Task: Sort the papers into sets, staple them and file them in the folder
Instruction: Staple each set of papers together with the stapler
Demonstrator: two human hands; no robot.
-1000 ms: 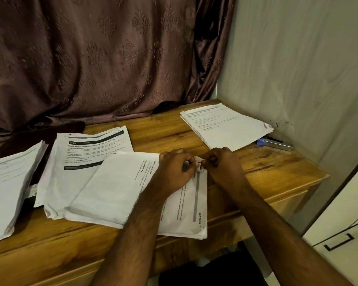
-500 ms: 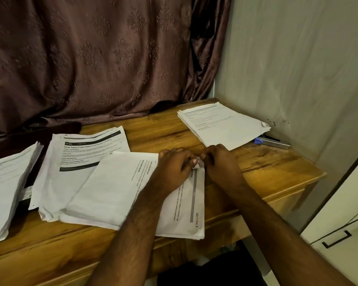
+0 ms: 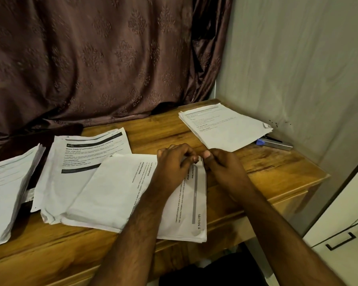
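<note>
At the paper set's far corner, keep both grips, left hand and right hand, pinched on the sheets; square edges before stapling.

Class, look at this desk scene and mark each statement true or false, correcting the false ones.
1. Both hands meet at the far corner of the paper set marked SECTION 1. True.
2. The stapler is in the right hand. False: it lies on the desk by the wall, partly under the far paper stack.
3. The left hand rests on the set. True.
4. The SECTION 1 set lies apart from all other papers. False: it overlaps the dark-banded stack.
5. A curtain hangs behind the desk. True.
</note>
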